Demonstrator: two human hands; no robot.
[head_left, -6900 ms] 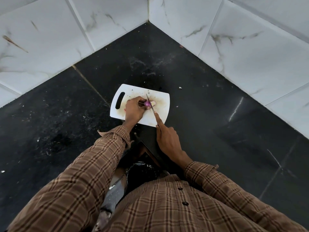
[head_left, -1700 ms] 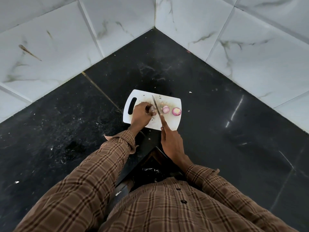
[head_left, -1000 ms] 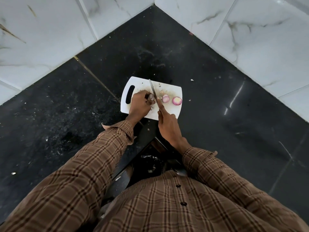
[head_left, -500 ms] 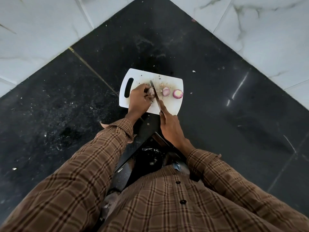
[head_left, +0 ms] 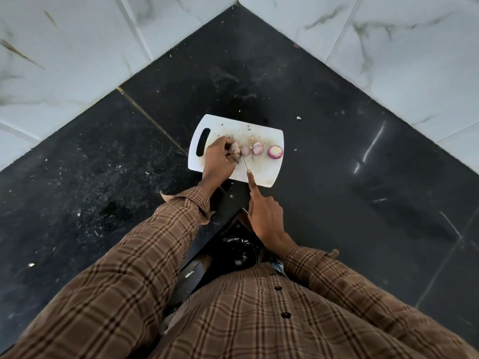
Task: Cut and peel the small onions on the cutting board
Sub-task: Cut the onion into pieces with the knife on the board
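Observation:
A white cutting board (head_left: 269, 174) with a handle slot lies on the black counter. My left hand (head_left: 217, 164) pinches a small onion (head_left: 235, 154) on the board's left half. A freshly cut piece (head_left: 245, 151) lies just right of it. My right hand (head_left: 264, 218) grips a knife (head_left: 245, 164), index finger stretched along the blade's spine, the edge down on the board between the held onion and the cut piece. Two cut onion halves, one (head_left: 258, 148) mid-board and one (head_left: 275, 152) near the right edge, lie face up.
The black stone counter (head_left: 337, 164) fills a corner between white marble wall tiles (head_left: 388, 47). Small peel scraps dot the board and counter. My plaid-sleeved arms reach in from below. The counter's front edge runs under my right hand.
The knife has come down through the onion held by my left hand, and a cut piece now lies beside the blade. The two halves on the right stayed put.

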